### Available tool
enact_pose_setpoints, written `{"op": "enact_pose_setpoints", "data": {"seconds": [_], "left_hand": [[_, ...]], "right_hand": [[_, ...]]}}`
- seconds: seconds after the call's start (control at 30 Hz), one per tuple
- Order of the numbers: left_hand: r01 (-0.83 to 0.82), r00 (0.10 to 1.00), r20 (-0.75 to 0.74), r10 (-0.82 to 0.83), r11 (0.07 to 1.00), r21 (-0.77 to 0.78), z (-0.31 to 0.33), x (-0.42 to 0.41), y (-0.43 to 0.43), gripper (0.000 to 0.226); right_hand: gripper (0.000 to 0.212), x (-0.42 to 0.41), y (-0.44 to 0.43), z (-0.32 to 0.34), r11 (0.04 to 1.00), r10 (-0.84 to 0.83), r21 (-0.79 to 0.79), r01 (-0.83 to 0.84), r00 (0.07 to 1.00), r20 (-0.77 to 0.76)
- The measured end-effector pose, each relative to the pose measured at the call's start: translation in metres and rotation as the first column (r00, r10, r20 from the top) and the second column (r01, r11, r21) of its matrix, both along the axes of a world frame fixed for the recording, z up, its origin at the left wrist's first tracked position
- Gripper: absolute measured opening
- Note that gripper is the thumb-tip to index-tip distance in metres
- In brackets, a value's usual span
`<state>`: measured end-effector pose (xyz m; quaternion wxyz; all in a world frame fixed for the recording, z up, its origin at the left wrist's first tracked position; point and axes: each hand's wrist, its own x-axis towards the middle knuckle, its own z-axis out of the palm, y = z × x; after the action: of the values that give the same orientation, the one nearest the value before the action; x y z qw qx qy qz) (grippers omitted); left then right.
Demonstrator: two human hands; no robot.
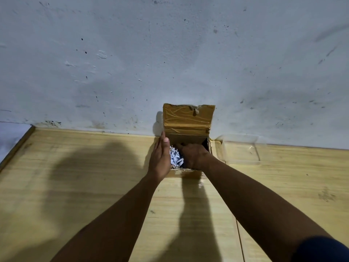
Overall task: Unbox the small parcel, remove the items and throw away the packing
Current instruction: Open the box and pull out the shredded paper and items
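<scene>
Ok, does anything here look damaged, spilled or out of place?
Only minor wear: the cardboard box has an upright back flap with wrinkled tape and a torn top edge. The shredded paper stays inside, nothing spilled. The left hand steadies the side, the right hand digs inside. The clear tray sits square beside it.

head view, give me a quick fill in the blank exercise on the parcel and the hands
1. The cardboard box stands with its taped flap ____, leaning toward the wall.
2. The ____ hand reaches down into the box, while the other hand rests flat against its outer side.
3. Between the hands, shredded ____ fills the box.
4. A clear plastic container sits on the wooden table to the box's ____.

Missing words: open; right; paper; right
</scene>
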<state>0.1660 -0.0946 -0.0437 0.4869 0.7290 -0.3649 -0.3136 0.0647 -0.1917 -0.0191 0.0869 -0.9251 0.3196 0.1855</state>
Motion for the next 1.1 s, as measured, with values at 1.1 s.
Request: {"op": "enact_pose_setpoints", "data": {"seconds": [1.1], "left_hand": [[0.157,0.582,0.658,-0.478,0.86,0.485,-0.072,-0.045,0.178,0.071]], "right_hand": [[0.09,-0.136,0.15,-0.019,0.996,-0.089,0.0,0.089,0.995,0.053]]}}
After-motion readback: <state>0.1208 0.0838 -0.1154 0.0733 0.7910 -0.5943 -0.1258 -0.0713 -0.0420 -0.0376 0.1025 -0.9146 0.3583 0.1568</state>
